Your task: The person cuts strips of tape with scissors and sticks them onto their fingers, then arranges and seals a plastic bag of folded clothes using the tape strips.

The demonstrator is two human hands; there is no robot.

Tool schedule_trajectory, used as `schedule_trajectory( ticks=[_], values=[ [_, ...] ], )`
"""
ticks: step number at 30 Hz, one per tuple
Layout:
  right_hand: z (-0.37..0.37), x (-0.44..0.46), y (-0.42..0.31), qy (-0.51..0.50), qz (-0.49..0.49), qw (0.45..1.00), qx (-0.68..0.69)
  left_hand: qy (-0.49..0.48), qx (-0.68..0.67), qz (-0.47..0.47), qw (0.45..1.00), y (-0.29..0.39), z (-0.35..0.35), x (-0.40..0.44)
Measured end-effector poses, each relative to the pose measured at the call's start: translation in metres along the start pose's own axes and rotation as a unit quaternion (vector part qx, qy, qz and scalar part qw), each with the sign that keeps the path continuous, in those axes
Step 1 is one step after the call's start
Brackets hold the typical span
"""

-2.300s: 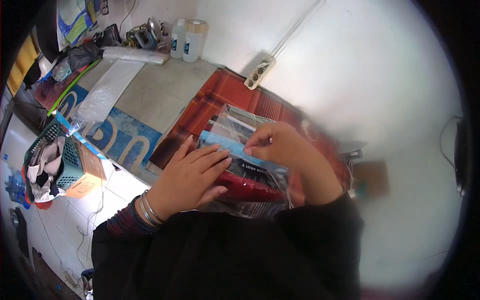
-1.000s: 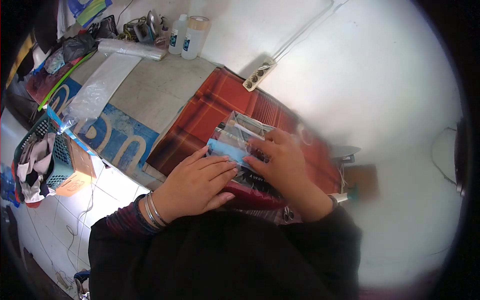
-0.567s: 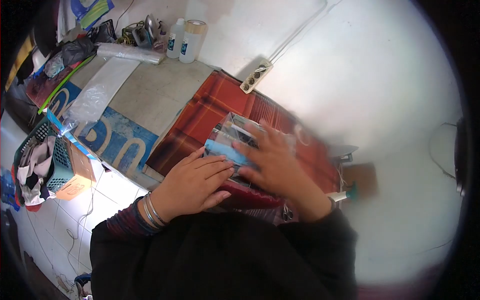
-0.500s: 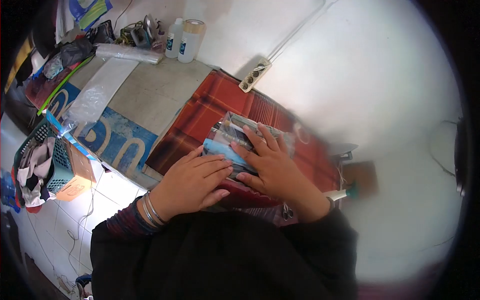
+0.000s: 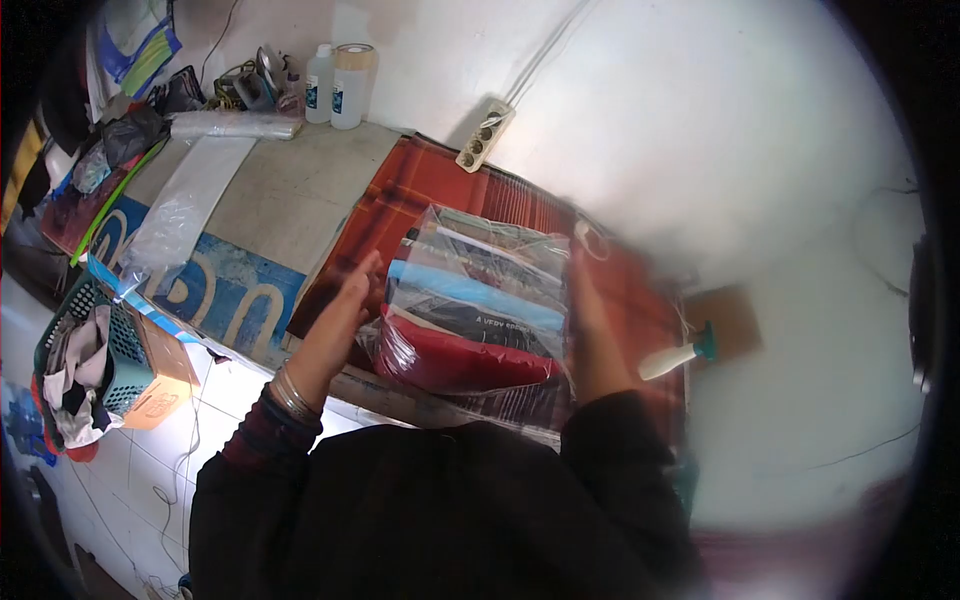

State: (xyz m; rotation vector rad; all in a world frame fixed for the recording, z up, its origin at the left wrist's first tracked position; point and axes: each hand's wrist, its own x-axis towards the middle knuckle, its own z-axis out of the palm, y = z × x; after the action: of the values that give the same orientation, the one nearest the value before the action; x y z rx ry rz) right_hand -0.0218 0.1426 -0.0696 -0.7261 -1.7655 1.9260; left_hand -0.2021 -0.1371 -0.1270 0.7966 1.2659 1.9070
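A clear plastic bag (image 5: pixel 480 225) packed with folded clothes lies in front of me. Red, black, light blue and grey layers show through it, and the black one carries white lettering. Along the bag's left side my left hand (image 5: pixel 340 315) stands on edge, open, fingers stretched out and close to the plastic. On the opposite side my right hand (image 5: pixel 595 335) is flat along the bag's edge, open with fingers extended, its fingertips somewhat blurred. Whether either palm presses on the plastic is hard to see.
Red checked cloth (image 5: pixel 410 185) covers this end of the table. A white spray bottle (image 5: pixel 668 360) lies at right, a power strip (image 5: pixel 486 135) by the wall. Plastic bottles (image 5: pixel 348 95) and a roll of plastic (image 5: pixel 235 124) sit at the back; a clothes basket (image 5: pixel 120 350) stands left.
Both hands have moved off the top of the bag and apart, one to each side. The clothes inside are now uncovered to view. The camera view has shifted slightly.
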Motion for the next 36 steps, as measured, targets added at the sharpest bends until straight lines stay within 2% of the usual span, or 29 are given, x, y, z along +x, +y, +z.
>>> schedule_trajectory(
  ticks=[2, 3, 5, 6, 7, 9, 10, 11, 12, 13, 14, 15, 16, 17, 19, 20, 21, 23, 24, 25, 27, 29, 31, 33, 34, 35, 36],
  values=[
    [0.027, -0.032, 0.012, 0.043, 0.042, 0.992, 0.111, -0.04, -0.111, -0.084, 0.99, 0.007, 0.017, -0.008],
    [0.028, -0.043, 0.018, 0.044, 0.045, 0.991, 0.114, -0.039, -0.109, -0.087, 0.989, 0.004, 0.018, -0.015],
    [0.027, -0.062, 0.027, 0.006, 0.066, 0.976, 0.209, -0.064, 0.032, -0.031, 0.997, -0.005, 0.016, -0.027],
    [0.021, -0.069, 0.04, -0.029, 0.048, 0.971, 0.231, -0.07, -0.092, -0.052, 0.992, -0.023, 0.009, -0.032],
    [0.02, -0.079, 0.044, -0.032, 0.046, 0.971, 0.234, -0.069, -0.087, -0.051, 0.993, -0.02, 0.015, -0.044],
    [0.023, -0.107, 0.055, -0.013, 0.025, 0.966, 0.258, -0.068, -0.004, 0.071, 0.995, -0.015, 0.027, -0.076],
    [0.023, -0.123, 0.064, -0.003, 0.018, 0.962, 0.271, -0.009, -0.151, -0.036, 0.988, -0.021, 0.034, -0.091],
    [0.023, -0.138, 0.076, -0.004, 0.025, 0.961, 0.277, 0.02, -0.173, -0.085, 0.981, -0.036, 0.029, -0.103],
    [0.022, -0.152, 0.086, -0.014, 0.084, 0.973, 0.213, 0.05, -0.196, -0.132, 0.97, -0.05, 0.024, -0.115],
    [0.021, -0.163, 0.106, -0.022, 0.125, 0.974, 0.187, 0.034, -0.194, -0.185, 0.963, -0.048, 0.027, -0.125],
    [0.019, -0.174, 0.126, -0.031, 0.166, 0.972, 0.162, 0.084, -0.26, -0.17, 0.947, -0.072, 0.027, -0.137],
    [0.029, -0.185, 0.135, -0.031, 0.196, 0.964, 0.177, 0.095, -0.356, -0.234, 0.9, -0.068, 0.036, -0.147],
    [0.029, -0.2, 0.136, -0.054, 0.251, 0.94, 0.226, 0.098, -0.365, -0.24, 0.894, -0.071, 0.04, -0.156],
    [0.028, -0.208, 0.142, -0.049, 0.262, 0.935, 0.236, 0.1, -0.373, -0.253, 0.887, -0.078, 0.042, -0.166],
    [0.022, -0.216, 0.153, -0.088, 0.371, 0.845, 0.376, 0.07, -0.335, -0.279, 0.897, -0.099, 0.024, -0.182],
    [0.027, -0.218, 0.16, -0.079, 0.31, 0.882, 0.346, 0.035, -0.303, -0.283, 0.909, -0.11, 0.016, -0.187],
    [0.028, -0.222, 0.167, -0.076, 0.306, 0.882, 0.35, 0.031, -0.3, -0.285, 0.91, -0.115, 0.02, -0.189],
    [0.027, -0.225, 0.173, -0.015, 0.282, 0.899, 0.335, 0.053, -0.226, -0.214, 0.949, -0.124, 0.03, -0.188],
    [0.026, -0.226, 0.169, -0.013, 0.278, 0.9, 0.336, 0.036, -0.158, -0.163, 0.973, -0.12, 0.038, -0.183],
    [0.025, -0.228, 0.164, -0.012, 0.261, 0.901, 0.345, 0.033, -0.158, -0.162, 0.973, -0.115, 0.043, -0.178],
    [0.022, -0.223, 0.15, -0.011, 0.241, 0.904, 0.352, 0.0, -0.072, -0.117, 0.991, -0.103, 0.049, -0.162],
    [0.02, -0.206, 0.133, 0.039, 0.098, 0.959, 0.262, 0.013, -0.083, -0.109, 0.99, -0.086, 0.054, -0.137],
    [0.016, -0.178, 0.116, 0.091, 0.134, 0.936, 0.312, 0.02, -0.093, -0.094, 0.991, -0.063, 0.06, -0.1],
    [0.0, -0.138, 0.126, 0.055, 0.035, 0.928, 0.366, 0.012, -0.112, -0.029, 0.993, -0.04, 0.064, -0.06],
    [-0.005, -0.118, 0.122, 0.051, 0.016, 0.923, 0.38, -0.035, -0.104, -0.002, 0.994, -0.047, 0.047, -0.032],
    [-0.01, -0.095, 0.119, 0.055, 0.007, 0.922, 0.384, -0.04, -0.106, 0.005, 0.994, -0.058, 0.038, -0.012],
    [-0.013, -0.074, 0.115, 0.055, -0.005, 0.919, 0.39, -0.039, -0.031, 0.044, 0.998, -0.056, 0.038, 0.007]
  ],
)
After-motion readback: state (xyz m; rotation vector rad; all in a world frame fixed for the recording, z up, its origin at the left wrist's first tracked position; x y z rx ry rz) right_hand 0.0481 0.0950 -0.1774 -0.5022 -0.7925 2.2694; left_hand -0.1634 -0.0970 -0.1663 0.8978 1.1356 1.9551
